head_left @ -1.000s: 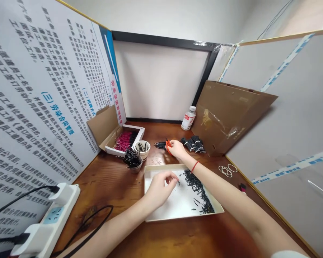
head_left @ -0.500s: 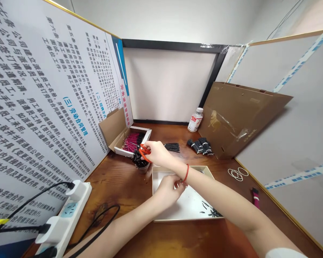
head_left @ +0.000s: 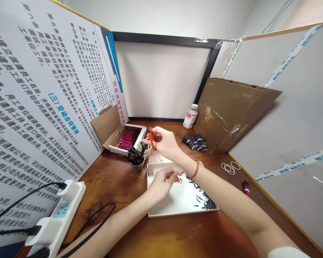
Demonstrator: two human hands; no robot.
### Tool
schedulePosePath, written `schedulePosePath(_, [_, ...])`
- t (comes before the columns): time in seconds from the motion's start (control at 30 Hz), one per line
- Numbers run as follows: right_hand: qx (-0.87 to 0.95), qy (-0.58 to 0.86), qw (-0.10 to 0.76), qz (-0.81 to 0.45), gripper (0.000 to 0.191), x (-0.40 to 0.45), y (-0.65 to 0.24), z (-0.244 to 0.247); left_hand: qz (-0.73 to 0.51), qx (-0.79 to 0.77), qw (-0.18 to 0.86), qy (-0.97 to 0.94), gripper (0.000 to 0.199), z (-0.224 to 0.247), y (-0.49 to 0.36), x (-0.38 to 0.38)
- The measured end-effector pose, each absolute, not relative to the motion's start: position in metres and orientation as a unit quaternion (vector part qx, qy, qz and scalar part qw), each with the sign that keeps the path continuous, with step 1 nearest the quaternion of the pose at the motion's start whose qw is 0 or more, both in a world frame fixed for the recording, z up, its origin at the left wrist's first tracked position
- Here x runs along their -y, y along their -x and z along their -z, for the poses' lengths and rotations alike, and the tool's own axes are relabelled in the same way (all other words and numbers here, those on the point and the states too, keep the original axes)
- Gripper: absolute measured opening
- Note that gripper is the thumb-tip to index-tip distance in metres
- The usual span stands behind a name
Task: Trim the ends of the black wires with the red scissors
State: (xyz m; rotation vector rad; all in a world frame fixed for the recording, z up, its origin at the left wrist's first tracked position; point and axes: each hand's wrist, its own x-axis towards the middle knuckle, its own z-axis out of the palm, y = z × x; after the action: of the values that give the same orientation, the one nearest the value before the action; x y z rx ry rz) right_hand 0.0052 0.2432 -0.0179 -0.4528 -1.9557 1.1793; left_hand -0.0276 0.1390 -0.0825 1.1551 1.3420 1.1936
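In my right hand [head_left: 167, 142] are orange-handled scissors [head_left: 152, 139], tipped toward a white cup [head_left: 147, 152] with dark strips in it. My left hand [head_left: 163, 182] hovers over a shallow white tray [head_left: 172, 206], thumb and fingertips close together; whatever lies between them is too small to make out. Small black cut pieces [head_left: 208, 203] are scattered in the right part of the tray. Left of the white cup stands a small cup [head_left: 138, 166] packed with a bunch of black, light-tipped wires [head_left: 135, 156].
Behind the cups, an open cardboard box [head_left: 114, 148] holds pink and black wires [head_left: 127, 139]. Bundled black wires [head_left: 195, 142], a bottle [head_left: 190, 116], white rings [head_left: 228, 168] and a pink-black bundle [head_left: 246, 188] lie rightward. A power strip [head_left: 63, 211] with cables occupies the left.
My right hand with the scissors has risen slightly to the right, and the white cup now shows. My left hand has shifted a little, its fingers looser. The camera view has turned slightly right.
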Motion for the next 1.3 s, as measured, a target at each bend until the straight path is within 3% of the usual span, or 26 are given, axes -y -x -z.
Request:
schedulePosePath(0.13, [0.755,0.212,0.466,-0.410,0.008,-0.228,-0.059,0.020,-0.556,-0.506,0.532,-0.390,0.055,0.079,0.034,-0.144])
schedulePosePath(0.23, [0.784,0.195,0.445,-0.385,0.005,-0.214,-0.096,0.040,-0.576,-0.494,0.551,-0.346,0.069,0.076,0.037,-0.146])
schedulePosePath(0.37, [0.840,0.137,0.385,-0.357,0.004,-0.196,-0.125,0.070,-0.557,-0.497,0.567,-0.348,0.053,0.076,0.036,-0.144])
schedulePosePath(0.47, [0.846,0.157,0.387,-0.332,0.006,-0.185,-0.137,0.083,-0.528,-0.503,0.564,-0.387,0.045,0.078,0.034,-0.142])
schedulePosePath(0.6, [0.745,0.330,0.450,-0.365,0.006,-0.180,-0.142,0.083,-0.463,-0.520,0.549,-0.462,0.026,0.076,0.027,-0.135])
schedulePosePath(0.67, [0.680,0.394,0.425,-0.448,0.017,-0.182,-0.141,0.080,-0.434,-0.527,0.541,-0.491,0.019,0.074,0.024,-0.132])
schedulePosePath(0.77, [0.636,0.398,0.370,-0.549,0.027,-0.185,-0.139,0.076,-0.371,-0.553,0.489,-0.564,0.021,0.070,0.023,-0.129])
schedulePosePath(1.0, [0.556,0.380,0.363,-0.644,0.036,-0.191,-0.139,0.079,-0.351,-0.570,0.467,-0.577,0.022,0.069,0.025,-0.130])
schedulePosePath(1.3, [0.540,0.402,0.362,-0.645,0.035,-0.197,-0.140,0.082,-0.404,-0.599,0.488,-0.489,0.021,0.077,0.029,-0.133])
